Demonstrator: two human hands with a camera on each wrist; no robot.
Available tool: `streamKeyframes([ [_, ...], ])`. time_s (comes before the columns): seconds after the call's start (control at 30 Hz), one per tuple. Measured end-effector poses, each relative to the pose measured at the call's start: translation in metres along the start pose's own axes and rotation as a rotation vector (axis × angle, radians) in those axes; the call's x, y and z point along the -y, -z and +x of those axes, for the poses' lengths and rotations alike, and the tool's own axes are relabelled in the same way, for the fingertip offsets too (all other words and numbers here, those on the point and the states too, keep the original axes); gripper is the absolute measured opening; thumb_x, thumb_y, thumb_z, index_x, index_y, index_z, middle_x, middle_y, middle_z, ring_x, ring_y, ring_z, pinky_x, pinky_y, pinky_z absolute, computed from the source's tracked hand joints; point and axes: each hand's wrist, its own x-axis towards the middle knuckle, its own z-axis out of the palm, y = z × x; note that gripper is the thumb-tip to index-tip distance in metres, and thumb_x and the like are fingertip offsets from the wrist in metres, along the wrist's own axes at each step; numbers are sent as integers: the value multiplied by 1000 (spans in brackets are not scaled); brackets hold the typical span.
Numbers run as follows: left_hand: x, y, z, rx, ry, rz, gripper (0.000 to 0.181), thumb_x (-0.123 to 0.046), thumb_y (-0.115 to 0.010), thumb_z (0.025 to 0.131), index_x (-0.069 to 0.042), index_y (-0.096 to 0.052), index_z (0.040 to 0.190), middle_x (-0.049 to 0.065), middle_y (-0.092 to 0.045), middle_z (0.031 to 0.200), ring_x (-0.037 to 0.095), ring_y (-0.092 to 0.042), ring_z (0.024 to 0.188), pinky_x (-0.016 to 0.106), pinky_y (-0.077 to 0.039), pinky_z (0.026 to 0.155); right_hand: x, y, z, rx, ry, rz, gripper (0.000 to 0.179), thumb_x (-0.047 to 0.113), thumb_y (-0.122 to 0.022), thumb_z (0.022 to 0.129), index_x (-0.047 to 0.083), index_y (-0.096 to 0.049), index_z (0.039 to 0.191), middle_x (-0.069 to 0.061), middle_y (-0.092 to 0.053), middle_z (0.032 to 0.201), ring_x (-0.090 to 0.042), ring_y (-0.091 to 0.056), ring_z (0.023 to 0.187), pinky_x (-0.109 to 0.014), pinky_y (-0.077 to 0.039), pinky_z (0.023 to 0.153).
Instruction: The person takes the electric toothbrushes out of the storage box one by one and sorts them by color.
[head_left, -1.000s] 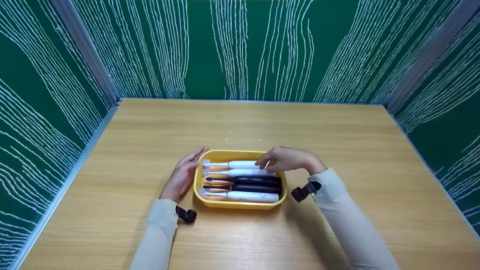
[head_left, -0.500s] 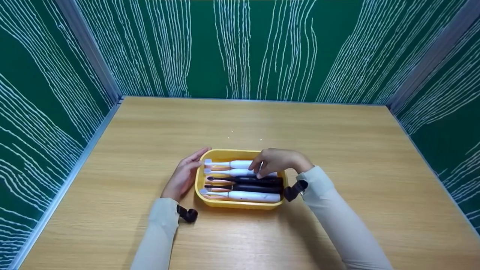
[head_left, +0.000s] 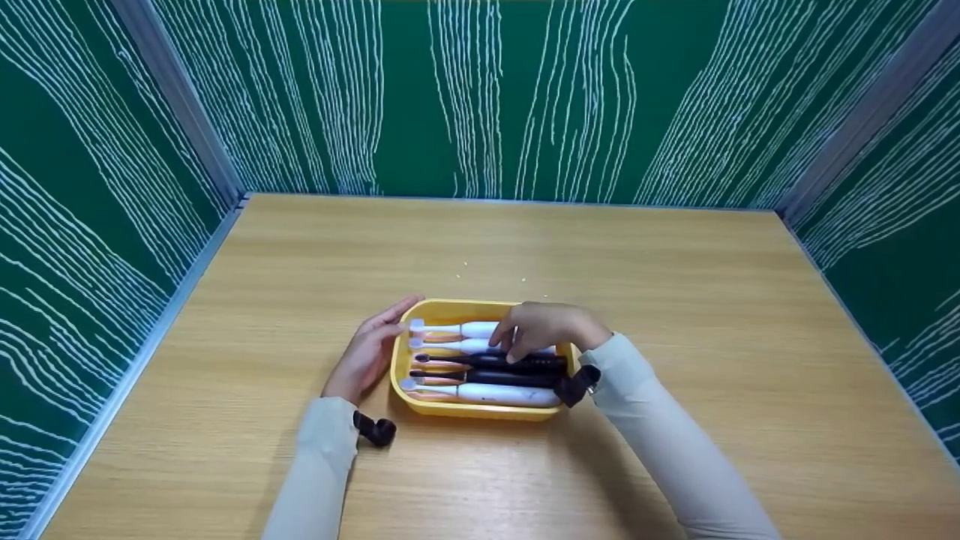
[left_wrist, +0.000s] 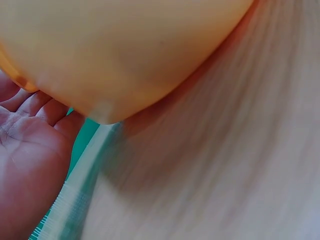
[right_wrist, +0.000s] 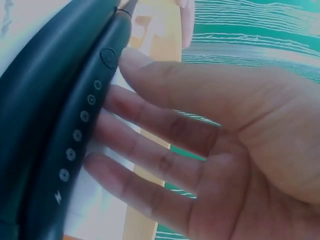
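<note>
A yellow plastic basket (head_left: 480, 410) holds several electric toothbrushes lying side by side, heads to the left. Two white toothbrushes (head_left: 472, 345) are at the back, two black toothbrushes (head_left: 499, 377) in the middle, and another white toothbrush (head_left: 502, 394) in front. My left hand (head_left: 362, 356) rests against the basket's left wall, fingers extended along the outside. Over the basket, my right hand (head_left: 544, 330) reaches down with bent, spread fingers. In the right wrist view its thumb (right_wrist: 165, 80) touches the button side of a black toothbrush (right_wrist: 75, 145); the other fingertips are partly hidden behind that handle.
A light wooden table (head_left: 300, 255) lies under the basket, with a few small white specks (head_left: 465, 264) behind it. Green walls (head_left: 405, 97) with white wavy lines rise at the back and both sides. Black cameras (head_left: 375, 430) sit on both wrists.
My right hand has moved left and slightly toward me, from the white toothbrushes to the rear black one. My left hand stays at the basket. The toothbrushes keep their places.
</note>
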Motion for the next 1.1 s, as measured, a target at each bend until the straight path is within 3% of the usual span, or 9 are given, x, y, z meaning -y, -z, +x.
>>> streamKeyframes([
  [0.23, 2, 1, 0, 33, -16, -4, 52, 2, -34, 95, 4, -32, 147, 16, -30, 156, 28, -28, 144, 37, -27, 119, 3, -5, 6, -11, 111, -115, 32, 5, -69, 85, 8, -69, 117, -7, -68, 97, -12, -55, 79, -22, -50, 72],
  [0.47, 1, 1, 0, 35, -18, 4, 51, 1, -35, 95, 3, -33, 146, 15, -31, 156, 27, -29, 144, 35, -28, 118, 5, -7, 11, 7, 95, -150, 33, 3, -69, 84, 8, -68, 117, -3, -62, 88, -12, -51, 77, -21, -45, 70],
  [0.9, 2, 1, -1, 33, 3, -2, 51, 1, -36, 96, 2, -33, 147, 12, -31, 156, 24, -29, 144, 33, -29, 117, 6, -9, 12, 33, 44, -151, 31, 5, -67, 87, 13, -66, 117, 0, -57, 86, -14, -50, 79, -25, -43, 73],
  [1.1, 1, 1, -1, 38, -10, -3, 51, 1, -34, 96, 3, -32, 147, 13, -30, 156, 25, -27, 145, 36, -25, 119, 6, -8, 12, 11, 83, -200, 33, 5, -68, 85, 13, -67, 117, -1, -59, 85, -13, -50, 78, -24, -44, 72],
])
